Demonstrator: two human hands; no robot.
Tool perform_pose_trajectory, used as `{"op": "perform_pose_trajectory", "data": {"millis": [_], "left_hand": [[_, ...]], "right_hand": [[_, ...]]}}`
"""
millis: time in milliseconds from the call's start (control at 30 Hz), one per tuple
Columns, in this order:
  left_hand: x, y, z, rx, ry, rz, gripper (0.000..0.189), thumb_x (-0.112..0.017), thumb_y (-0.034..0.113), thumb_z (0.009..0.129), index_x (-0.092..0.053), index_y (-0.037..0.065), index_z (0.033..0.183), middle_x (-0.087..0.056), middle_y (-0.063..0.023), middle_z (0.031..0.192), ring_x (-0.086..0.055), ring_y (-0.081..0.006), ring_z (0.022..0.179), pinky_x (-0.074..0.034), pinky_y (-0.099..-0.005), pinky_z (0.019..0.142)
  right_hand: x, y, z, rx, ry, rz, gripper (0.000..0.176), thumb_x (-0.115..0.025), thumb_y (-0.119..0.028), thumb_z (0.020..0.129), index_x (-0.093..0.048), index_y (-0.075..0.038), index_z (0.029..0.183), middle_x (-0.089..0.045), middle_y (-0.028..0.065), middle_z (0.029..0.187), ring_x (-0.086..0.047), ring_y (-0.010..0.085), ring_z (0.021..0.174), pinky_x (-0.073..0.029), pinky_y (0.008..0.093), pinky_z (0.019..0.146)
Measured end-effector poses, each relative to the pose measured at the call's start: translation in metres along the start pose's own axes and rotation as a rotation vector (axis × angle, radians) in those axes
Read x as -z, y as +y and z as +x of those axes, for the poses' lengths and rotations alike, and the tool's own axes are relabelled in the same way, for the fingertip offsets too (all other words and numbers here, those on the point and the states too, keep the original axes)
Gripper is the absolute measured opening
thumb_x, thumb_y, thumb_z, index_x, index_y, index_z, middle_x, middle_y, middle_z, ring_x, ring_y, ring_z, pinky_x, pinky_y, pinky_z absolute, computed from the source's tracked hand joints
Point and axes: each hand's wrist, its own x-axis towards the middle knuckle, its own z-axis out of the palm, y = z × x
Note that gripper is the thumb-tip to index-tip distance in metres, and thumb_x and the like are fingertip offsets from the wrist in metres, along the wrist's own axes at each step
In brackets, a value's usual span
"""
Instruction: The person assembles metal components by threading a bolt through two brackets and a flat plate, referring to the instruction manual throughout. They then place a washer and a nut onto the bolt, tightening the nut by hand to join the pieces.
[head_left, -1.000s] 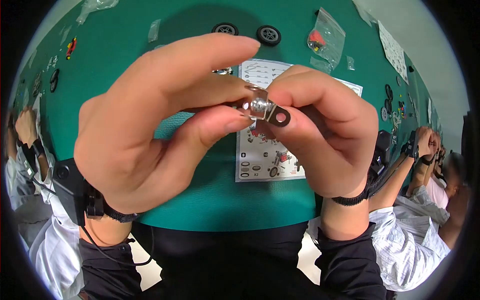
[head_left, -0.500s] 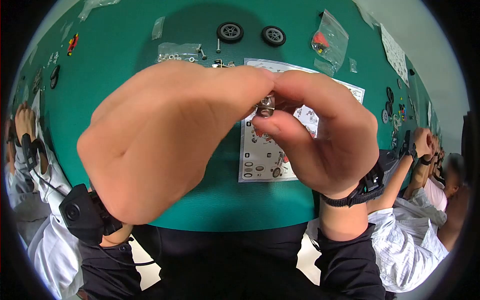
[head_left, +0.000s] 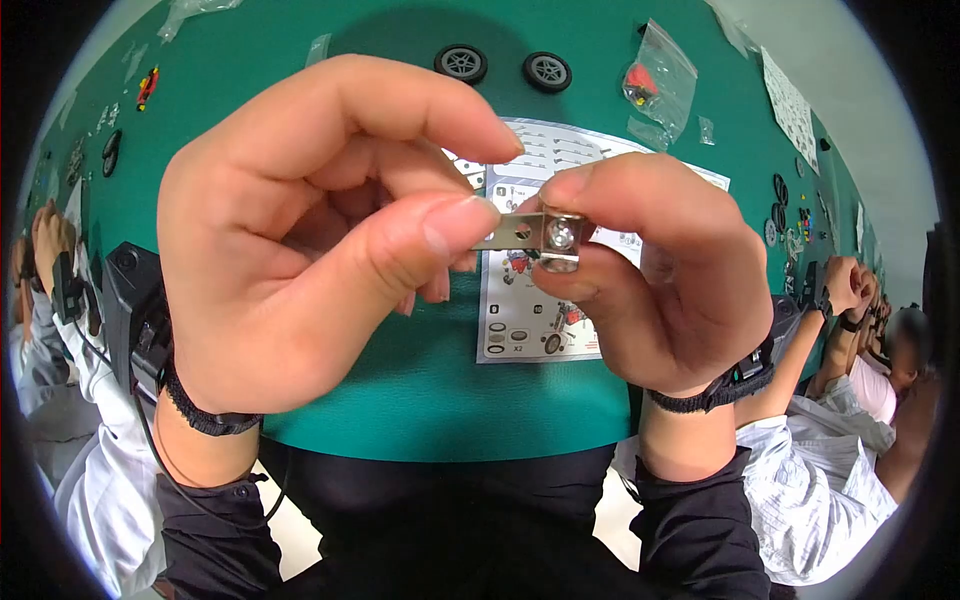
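Between my hands is a small shiny metal bracket (head_left: 511, 232), a flat strip with a hole and a bent end. A round, bright screw head (head_left: 562, 234) shows inside the bend. My left hand (head_left: 270, 230) grips the strip's left end under its thumb, its index finger raised clear of the metal. The fingers behind the strip are partly hidden. With thumb and index finger, my right hand (head_left: 690, 270) pinches the bent end from above and below. Beneath both hands lies a printed instruction sheet (head_left: 510, 343), partly covered.
Two black wheels (head_left: 461, 64) with grey hubs rest at the back of the green table (head_left: 370, 400). A clear bag (head_left: 668, 85) with red and yellow parts lies back right. Other people's hands (head_left: 846, 284) and loose parts are at both sides.
My left hand has turned and drawn back, its index finger lifting off. The bracket and screw head now show more fully. My right hand keeps its pinch, slightly shifted.
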Motion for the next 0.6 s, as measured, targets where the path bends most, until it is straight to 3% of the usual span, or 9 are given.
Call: {"op": "perform_pose_trajectory", "data": {"millis": [300, 500, 600], "left_hand": [[0.0001, -0.0024, 0.0004, -0.003, -0.027, -0.025, 0.029, -0.070, 0.014, 0.090, -0.056, -0.001, 0.110, -0.061, -0.0048, 0.073, -0.056, -0.0080, 0.058, -0.043, -0.0194, 0.050], [0.0008, 0.0023, 0.0013, 0.061, -0.020, -0.030, 0.036, -0.072, 0.014, 0.089, -0.056, -0.003, 0.116, -0.062, -0.0044, 0.075, -0.058, -0.0091, 0.063, -0.045, -0.0205, 0.054], [0.0026, -0.0045, 0.0036, -0.153, -0.031, 0.242, 0.038, -0.072, 0.014, 0.088, -0.058, -0.004, 0.118, -0.064, -0.0066, 0.078, -0.063, -0.0136, 0.069, -0.049, -0.0240, 0.060]], "right_hand": [[0.0028, -0.0026, 0.0019, -0.006, -0.029, 0.030, 0.036, -0.075, 0.009, 0.074, -0.058, 0.008, 0.106, -0.068, 0.0203, 0.095, -0.067, 0.0263, 0.082, -0.055, 0.0351, 0.072], [0.0055, -0.0050, 0.0023, -0.023, -0.040, 0.012, 0.036, -0.076, 0.007, 0.074, -0.058, 0.007, 0.105, -0.068, 0.0199, 0.095, -0.066, 0.0256, 0.080, -0.053, 0.0347, 0.071], [0.0043, 0.0019, 0.0024, 0.023, 0.014, -0.025, 0.034, -0.076, 0.006, 0.075, -0.059, 0.007, 0.105, -0.068, 0.0190, 0.094, -0.066, 0.0236, 0.078, -0.053, 0.0333, 0.069]]}}
